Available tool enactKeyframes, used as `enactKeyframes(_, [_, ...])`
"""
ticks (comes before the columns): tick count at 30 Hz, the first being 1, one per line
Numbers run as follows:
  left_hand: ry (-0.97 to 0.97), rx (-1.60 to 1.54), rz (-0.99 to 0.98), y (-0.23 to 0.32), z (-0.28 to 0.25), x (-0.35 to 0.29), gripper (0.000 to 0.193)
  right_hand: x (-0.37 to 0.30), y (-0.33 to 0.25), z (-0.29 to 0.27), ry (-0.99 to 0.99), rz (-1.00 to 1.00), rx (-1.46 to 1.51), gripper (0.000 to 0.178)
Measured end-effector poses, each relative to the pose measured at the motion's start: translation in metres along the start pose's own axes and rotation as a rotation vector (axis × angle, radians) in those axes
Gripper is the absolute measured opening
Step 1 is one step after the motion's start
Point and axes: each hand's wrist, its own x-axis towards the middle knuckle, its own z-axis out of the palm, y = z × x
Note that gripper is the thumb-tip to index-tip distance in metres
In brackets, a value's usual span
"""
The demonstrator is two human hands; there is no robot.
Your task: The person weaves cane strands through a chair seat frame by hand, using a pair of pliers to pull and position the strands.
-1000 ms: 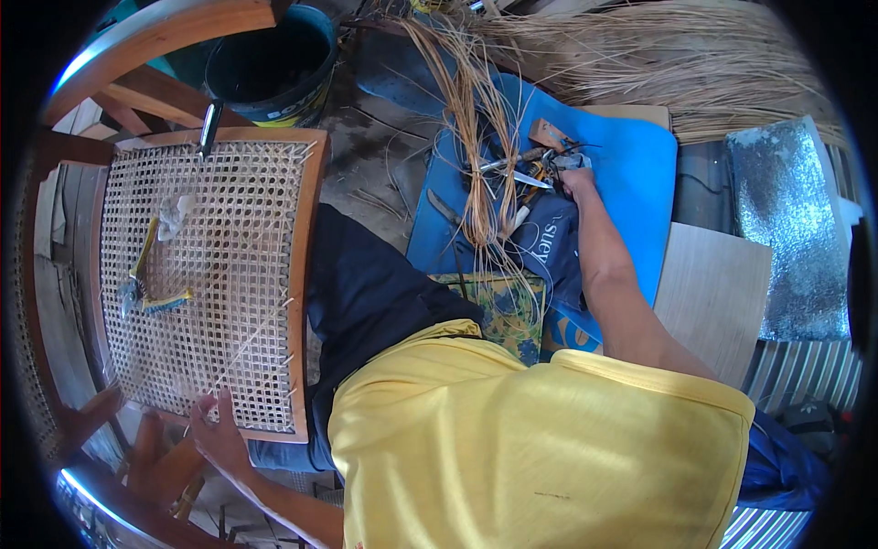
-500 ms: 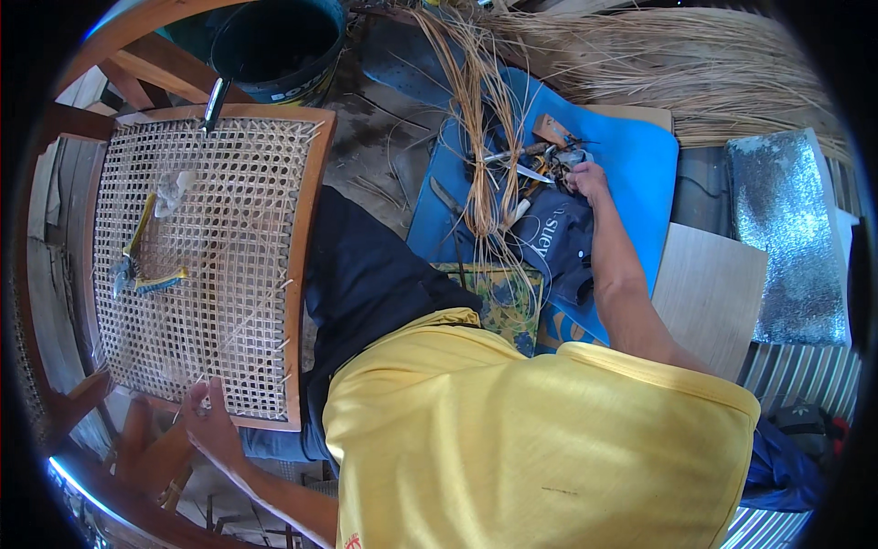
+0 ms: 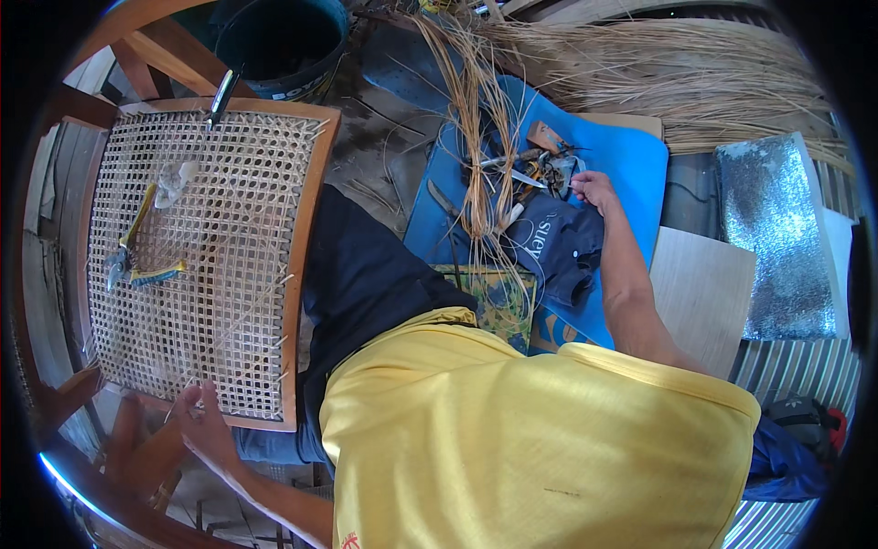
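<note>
A caned chair seat (image 3: 197, 302) in a wooden frame stands at my left. My left hand (image 3: 204, 428) is at its near edge, fingers bent over the frame, thumb near the weave. On the weave lie yellow-and-blue-handled pliers (image 3: 128, 249) and a crumpled pale lump (image 3: 174, 183); a metal tool with a dark handle (image 3: 219, 99) stands at the far edge. My right hand (image 3: 596, 190) is closed, fingertips pinched together beside a pile of small tools (image 3: 555, 171); whatever they hold is too small to make out. A knife (image 3: 529, 178) lies near it.
A blue mat (image 3: 631, 165) carries the pile, a dark cloth bag (image 3: 560, 247) and a hanging bunch of cane strands (image 3: 480, 174). More cane (image 3: 695, 82) lies behind. A dark bucket (image 3: 283, 46) stands far left. A wooden board (image 3: 700, 293) and silver foil sheet (image 3: 777, 238) lie right.
My right hand has drawn slightly back from the tool pile, toward me. My left hand stays at the seat's near edge. The whole view has shifted slightly.
</note>
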Motion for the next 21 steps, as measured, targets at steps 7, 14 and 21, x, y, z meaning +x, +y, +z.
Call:
enactKeyframes(7, [0.018, -0.037, 0.023, 0.001, 0.005, 0.002, 0.044, -0.036, -0.03, -0.018, -0.075, -0.063, 0.247, 0.018])
enactKeyframes(14, [0.02, -0.028, 0.055, 0.013, 0.019, -0.008, 0.04, -0.105, -0.117, 0.044, -0.669, -0.266, 0.843, 0.025])
enactKeyframes(21, [0.163, 0.126, 0.05, 0.011, 0.009, -0.036, 0.031, -0.178, -0.188, 0.145, -1.021, -0.302, 0.951, 0.029])
